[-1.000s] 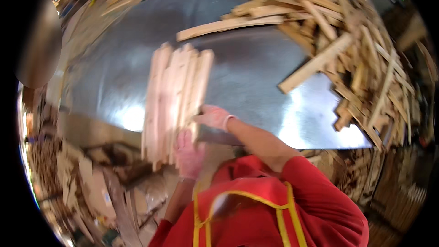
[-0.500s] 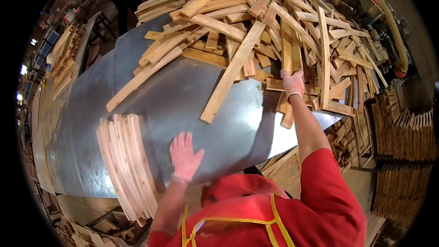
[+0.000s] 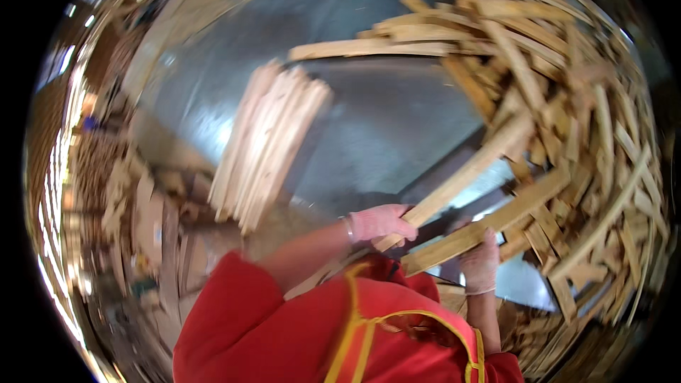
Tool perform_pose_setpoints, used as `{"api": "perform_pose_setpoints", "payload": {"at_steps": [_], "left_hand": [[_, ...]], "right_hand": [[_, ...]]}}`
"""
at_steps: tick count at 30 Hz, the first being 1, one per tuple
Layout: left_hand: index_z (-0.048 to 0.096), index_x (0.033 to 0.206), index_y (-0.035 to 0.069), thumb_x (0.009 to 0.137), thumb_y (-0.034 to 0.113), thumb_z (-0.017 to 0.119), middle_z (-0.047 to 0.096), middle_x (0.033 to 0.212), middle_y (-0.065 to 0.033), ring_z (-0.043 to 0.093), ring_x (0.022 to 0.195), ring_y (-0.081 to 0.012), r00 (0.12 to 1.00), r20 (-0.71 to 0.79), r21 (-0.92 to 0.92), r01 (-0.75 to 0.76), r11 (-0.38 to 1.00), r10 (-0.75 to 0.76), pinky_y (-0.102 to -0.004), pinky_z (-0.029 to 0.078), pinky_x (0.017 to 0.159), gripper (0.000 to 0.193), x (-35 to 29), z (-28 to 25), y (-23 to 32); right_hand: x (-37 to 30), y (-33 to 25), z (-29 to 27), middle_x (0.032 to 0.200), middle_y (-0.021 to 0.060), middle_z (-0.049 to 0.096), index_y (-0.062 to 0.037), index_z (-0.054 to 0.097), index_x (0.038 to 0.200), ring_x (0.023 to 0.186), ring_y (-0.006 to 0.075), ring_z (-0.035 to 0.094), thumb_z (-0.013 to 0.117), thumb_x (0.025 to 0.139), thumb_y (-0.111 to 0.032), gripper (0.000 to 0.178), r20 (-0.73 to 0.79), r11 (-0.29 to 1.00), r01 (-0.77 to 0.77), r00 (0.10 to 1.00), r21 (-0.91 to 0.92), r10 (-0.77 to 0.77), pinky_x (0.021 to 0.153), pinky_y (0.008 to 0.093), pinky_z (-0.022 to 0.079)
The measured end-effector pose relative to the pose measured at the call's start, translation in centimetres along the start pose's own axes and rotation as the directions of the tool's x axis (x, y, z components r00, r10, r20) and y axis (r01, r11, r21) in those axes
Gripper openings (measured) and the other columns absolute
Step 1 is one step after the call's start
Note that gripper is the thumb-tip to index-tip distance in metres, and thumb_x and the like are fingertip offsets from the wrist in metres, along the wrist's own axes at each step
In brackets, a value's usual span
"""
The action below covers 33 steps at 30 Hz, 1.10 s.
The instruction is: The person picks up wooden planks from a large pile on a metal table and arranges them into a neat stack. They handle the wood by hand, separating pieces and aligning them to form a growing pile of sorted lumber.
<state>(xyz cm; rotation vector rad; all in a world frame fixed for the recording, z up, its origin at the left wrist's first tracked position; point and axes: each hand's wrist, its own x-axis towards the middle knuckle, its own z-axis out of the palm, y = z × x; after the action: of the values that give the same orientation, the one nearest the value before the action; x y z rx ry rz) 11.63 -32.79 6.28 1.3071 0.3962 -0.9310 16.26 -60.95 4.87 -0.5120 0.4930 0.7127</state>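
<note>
My left hand, in a pale pink glove, is closed round the near end of a long wooden strip that slants away to the right toward the pile. With my right hand, also gloved, I grip a second strip, a yellowish plank, from its right side. Its far end reaches the pile of loose wooden strips; whether it still touches them I cannot tell. Both strips lie over the near edge of the grey metal tabletop. Motion blurs the picture somewhat.
A neat row of pale strips lies left of my hands, overhanging the table's near edge. One strip juts left from the pile across the back. Stacked timber stands blurred beyond the left side.
The view has swung round. My left hand, open and empty before, now holds a strip that lay at the pile's front. My right hand has come nearer, with a plank in it.
</note>
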Motion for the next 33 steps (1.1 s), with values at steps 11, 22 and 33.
{"api": "perform_pose_setpoints", "payload": {"at_steps": [11,22,33], "left_hand": [[0.063,0.136,0.013,0.084,0.034,0.069,0.054,0.144,-0.0109,0.048,0.136,-0.0340,0.341,-0.623,0.752,0.509,0.419,0.704,-0.0542,0.038,0.114,0.056,-14.4,-10.2,-16.1],[0.064,0.129,0.009,0.090,0.042,0.078,0.066,0.120,-0.0100,0.061,0.118,-0.0267,0.059,-0.984,-0.167,-0.009,0.986,-0.166,-0.0497,0.046,0.107,0.053,-26.3,-10.6,-34.6],[0.068,0.126,0.009,0.103,0.042,0.066,0.070,0.105,-0.0069,0.064,0.096,-0.0185,0.506,-0.849,-0.525,-0.766,0.372,-0.156,-0.0430,0.051,0.096,0.040,-29.3,-11.5,-27.2]], "right_hand": [[4.0,14.2,3.6,0.114,0.0115,0.065,-0.0019,0.050,0.139,0.102,0.0246,0.065,0.065,0.092,-0.008,0.049,0.003,0.774,0.108,0.991,-0.624,-0.136,0.097,0.0388,0.053],[19.8,30.3,16.6,0.101,0.0064,0.065,-0.0072,0.059,0.125,0.093,0.0218,0.065,0.072,0.090,-0.010,0.037,0.019,0.486,0.021,1.000,-0.874,-0.009,0.082,0.0382,0.056],[21.1,34.2,18.7,0.110,0.0066,0.066,-0.0127,0.049,0.146,0.090,0.0240,0.065,0.076,0.090,-0.010,0.062,-0.054,0.523,-0.020,0.997,-0.852,-0.049,0.076,0.0419,0.057]]}}
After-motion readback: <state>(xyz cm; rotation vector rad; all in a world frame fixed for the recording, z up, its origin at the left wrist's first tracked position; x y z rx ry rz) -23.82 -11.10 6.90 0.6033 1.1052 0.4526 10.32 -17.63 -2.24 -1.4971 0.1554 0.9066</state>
